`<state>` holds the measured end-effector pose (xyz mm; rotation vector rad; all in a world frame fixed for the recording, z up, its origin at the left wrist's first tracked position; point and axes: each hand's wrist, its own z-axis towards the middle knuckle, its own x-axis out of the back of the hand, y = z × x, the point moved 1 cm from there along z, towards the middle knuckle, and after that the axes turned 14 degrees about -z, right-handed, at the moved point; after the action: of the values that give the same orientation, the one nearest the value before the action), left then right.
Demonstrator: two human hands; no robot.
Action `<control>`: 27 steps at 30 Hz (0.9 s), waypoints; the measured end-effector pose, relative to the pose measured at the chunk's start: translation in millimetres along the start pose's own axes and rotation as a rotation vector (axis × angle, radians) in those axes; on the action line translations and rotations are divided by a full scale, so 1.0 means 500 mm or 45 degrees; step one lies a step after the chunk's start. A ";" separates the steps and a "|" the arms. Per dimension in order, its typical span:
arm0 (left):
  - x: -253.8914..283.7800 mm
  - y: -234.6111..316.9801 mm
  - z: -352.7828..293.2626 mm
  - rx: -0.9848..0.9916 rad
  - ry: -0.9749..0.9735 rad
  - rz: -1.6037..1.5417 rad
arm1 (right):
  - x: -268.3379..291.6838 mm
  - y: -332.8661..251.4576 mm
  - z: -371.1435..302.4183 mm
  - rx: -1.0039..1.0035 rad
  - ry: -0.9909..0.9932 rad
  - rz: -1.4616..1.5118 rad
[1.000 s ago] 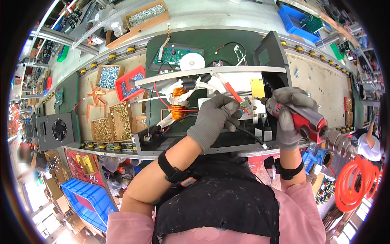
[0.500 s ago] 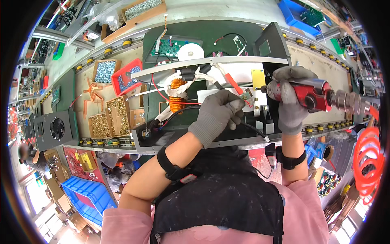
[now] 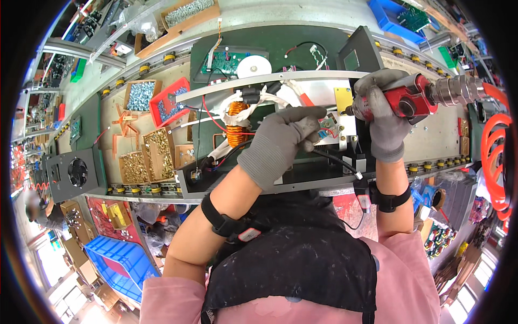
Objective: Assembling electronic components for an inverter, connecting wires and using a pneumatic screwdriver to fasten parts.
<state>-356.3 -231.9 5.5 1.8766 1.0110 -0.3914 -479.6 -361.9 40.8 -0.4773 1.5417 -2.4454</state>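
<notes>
My right hand (image 3: 387, 127), in a grey glove, is wrapped round a red air-powered driver (image 3: 406, 101). Its tip points left, beside a yellow plate (image 3: 342, 100) in the open metal case. My left hand (image 3: 283, 137), gloved too, has its fingers drawn together above a small greenish part (image 3: 327, 129) with blue and red wires. Whatever lies between those fingertips is hidden. Part of a red-sleeved cable (image 3: 306, 100) shows above them, and a black cable (image 3: 337, 162) runs out below. The copper-wound coil (image 3: 236, 125) sits left of my left hand inside the dark case (image 3: 226, 186).
Left of the case stand a red bin (image 3: 162, 114) of screws and cardboard boxes (image 3: 171, 143) of brass pieces. A green circuit board (image 3: 226, 63) lies beyond the case. A coiled orange-red air hose (image 3: 488, 146) hangs at the right. A fan panel (image 3: 76, 171) is far left.
The driver and my right hand have shifted slightly up. My left hand has moved slightly left, its index finger now stretched across the red-sleeved cable. The case has tilted slightly in view.
</notes>
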 end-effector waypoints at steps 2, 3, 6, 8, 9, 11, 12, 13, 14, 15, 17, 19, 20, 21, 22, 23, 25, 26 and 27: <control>0.001 0.003 0.007 -0.073 -0.073 -0.105 | 0.004 -0.005 0.005 0.026 -0.046 -0.018; 0.001 0.003 0.010 -0.058 -0.031 -0.171 | 0.009 -0.011 0.006 0.031 -0.042 -0.017; -0.008 0.003 0.021 -0.021 0.027 -0.213 | 0.031 -0.044 0.006 -0.034 -0.216 0.177; -0.020 0.006 0.031 -0.010 0.050 -0.193 | 0.048 -0.074 -0.003 0.270 -0.016 0.219; -0.028 0.005 0.035 0.043 0.083 -0.203 | 0.057 -0.087 -0.006 0.269 -0.007 0.222; -0.046 0.003 0.040 0.129 0.091 -0.143 | 0.074 -0.108 -0.010 0.370 -0.015 0.437; -0.056 0.001 0.043 0.132 0.068 -0.131 | 0.080 -0.114 -0.011 0.362 -0.016 0.363; -0.064 -0.002 0.044 0.173 0.111 -0.175 | 0.082 -0.117 -0.011 0.394 -0.082 0.415; -0.072 -0.005 0.046 0.213 0.157 -0.221 | 0.082 -0.117 -0.012 0.416 -0.114 0.500; -0.079 -0.008 0.048 0.256 0.199 -0.209 | 0.083 -0.117 -0.013 0.424 -0.111 0.452; -0.089 -0.010 0.048 0.285 0.212 -0.191 | 0.083 -0.114 -0.013 0.446 -0.094 0.408; -0.095 -0.014 0.048 0.312 0.205 -0.188 | 0.083 -0.111 -0.012 0.446 -0.070 0.375; -0.097 -0.017 0.048 0.277 0.210 -0.183 | 0.083 -0.110 -0.012 0.429 -0.080 0.394; -0.097 -0.017 0.048 0.242 0.215 -0.179 | 0.082 -0.110 -0.011 0.432 -0.096 0.424; -0.096 -0.019 0.049 0.242 0.216 -0.178 | 0.081 -0.109 -0.011 0.412 -0.091 0.415; -0.095 -0.020 0.051 0.238 0.222 -0.169 | 0.080 -0.109 -0.010 0.421 -0.101 0.404; -0.091 -0.020 0.054 0.235 0.229 -0.158 | 0.077 -0.110 -0.010 0.430 -0.110 0.393; -0.089 -0.019 0.055 0.249 0.200 -0.169 | 0.075 -0.110 -0.012 0.401 -0.088 0.391; -0.087 -0.019 0.056 0.272 0.179 -0.178 | 0.074 -0.110 -0.011 0.390 -0.087 0.401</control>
<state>-386.3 -274.6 13.4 2.0528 1.2401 -0.4697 -516.4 -346.3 94.0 -0.2371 1.0914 -2.3306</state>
